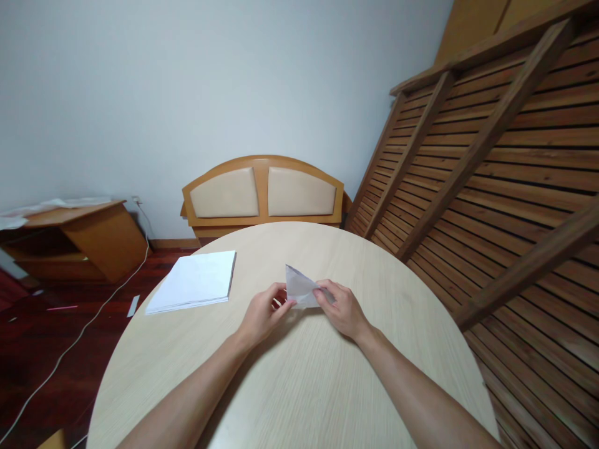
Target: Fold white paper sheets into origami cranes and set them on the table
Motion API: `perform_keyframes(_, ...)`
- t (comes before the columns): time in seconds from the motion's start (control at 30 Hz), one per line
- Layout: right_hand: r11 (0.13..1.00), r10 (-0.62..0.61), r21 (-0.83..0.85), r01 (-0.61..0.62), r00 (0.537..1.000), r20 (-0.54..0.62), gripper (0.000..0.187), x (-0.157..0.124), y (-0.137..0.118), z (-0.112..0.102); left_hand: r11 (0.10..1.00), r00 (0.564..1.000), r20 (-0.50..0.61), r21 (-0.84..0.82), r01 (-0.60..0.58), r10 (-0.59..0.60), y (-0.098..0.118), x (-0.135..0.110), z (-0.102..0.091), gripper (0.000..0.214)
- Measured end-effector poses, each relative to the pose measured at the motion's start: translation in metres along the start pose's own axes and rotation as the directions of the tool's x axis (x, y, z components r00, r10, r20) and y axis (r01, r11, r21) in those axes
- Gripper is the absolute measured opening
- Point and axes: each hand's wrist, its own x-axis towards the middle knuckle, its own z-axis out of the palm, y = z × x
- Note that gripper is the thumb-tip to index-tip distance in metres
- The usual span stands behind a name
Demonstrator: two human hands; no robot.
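A folded piece of white paper (pixel 299 288), roughly triangular with a point at its upper left, is held between both hands just above the round table (pixel 299 380). My left hand (pixel 266 312) pinches its lower left edge between thumb and fingers. On the other side, my right hand (pixel 343 307) grips the paper's right end, thumb in front. The fingers behind the sheet are partly hidden. To the left on the table lies a stack of white paper (pixel 196 280).
Beyond the table stands a wooden headboard (pixel 262 193) with two cream panels. Slatted wooden boards (pixel 468 187) lean close along the right side. At the left are a low wooden cabinet (pixel 100 243) and a white cable (pixel 88 325) on the dark red floor.
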Motion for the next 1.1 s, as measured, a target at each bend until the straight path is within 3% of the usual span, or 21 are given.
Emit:
perform_keyframes(0.17,0.998,0.055,0.027,-0.054,0.998,-0.043,0.017,0.0,0.001,0.0,1.0,1.0,0.027,0.021,0.016,-0.017,-0.003,0.001,0.002,0.026)
perform_keyframes(0.3,0.989,0.132,0.086,-0.124,0.987,-0.09,0.018,0.0,0.005,0.001,0.994,0.997,-0.011,-0.078,0.074,-0.075,-0.008,0.002,0.004,0.028)
perform_keyframes(0.5,0.98,0.172,0.133,-0.149,0.97,-0.174,0.037,0.0,0.016,0.004,0.974,0.985,-0.087,-0.188,0.127,-0.146,-0.012,0.003,0.004,0.05)
perform_keyframes(0.63,0.984,0.149,0.124,-0.126,0.97,-0.192,0.035,0.001,0.025,0.007,0.986,0.986,-0.071,-0.084,0.143,-0.149,-0.015,0.003,0.003,0.032)
perform_keyframes(0.87,0.986,0.138,-0.096,-0.134,0.99,0.042,0.016,-0.001,0.036,0.008,0.977,0.994,-0.022,0.187,0.106,-0.104,-0.025,0.002,0.004,0.03)
perform_keyframes(0.97,0.982,0.09,-0.174,-0.07,0.99,0.106,0.023,-0.002,0.029,0.007,0.98,0.99,-0.014,0.141,0.138,-0.138,-0.025,0.002,0.006,0.034)
perform_keyframes(1.1,0.985,-0.053,-0.143,0.098,0.956,0.289,0.052,-0.005,0.015,0.009,0.985,0.987,0.05,0.095,0.147,-0.152,-0.021,0.002,0.008,0.036)
